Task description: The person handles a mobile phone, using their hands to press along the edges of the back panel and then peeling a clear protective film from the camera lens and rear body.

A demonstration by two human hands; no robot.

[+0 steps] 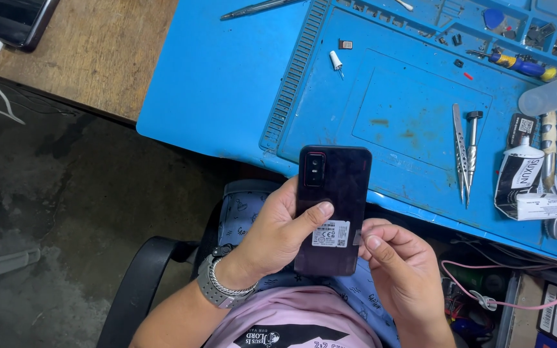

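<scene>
we hold a dark smartphone [331, 206] back side up, above our lap, just off the near edge of the blue repair mat [227, 77].

left hand [277, 233] is clamped around the phone's left edge, thumb pressed across the back just beside a white sticker [331, 234]. right hand [400, 270] is closed on the lower right edge, thumb and fingertips pinching at the side; what exactly they pinch we cannot tell. the two hands sit close together, both on the phone.

progress, as we judge it: the back cover looks fully seated, camera block [314, 169] intact, no gap visible along the edges. so opening appears barely begun, or not at all. a small white pin tool [336, 62] and a tiny dark chip-like piece [345, 44] lie on the mat, well apart from the phone.

left to use: tweezers [461, 151] and a small screwdriver [472, 145] lie side by side on the mat, untouched. a white glue tube [518, 174] lies near them. another phone [11, 19] rests on the wooden surface [98, 58], cable attached.
</scene>
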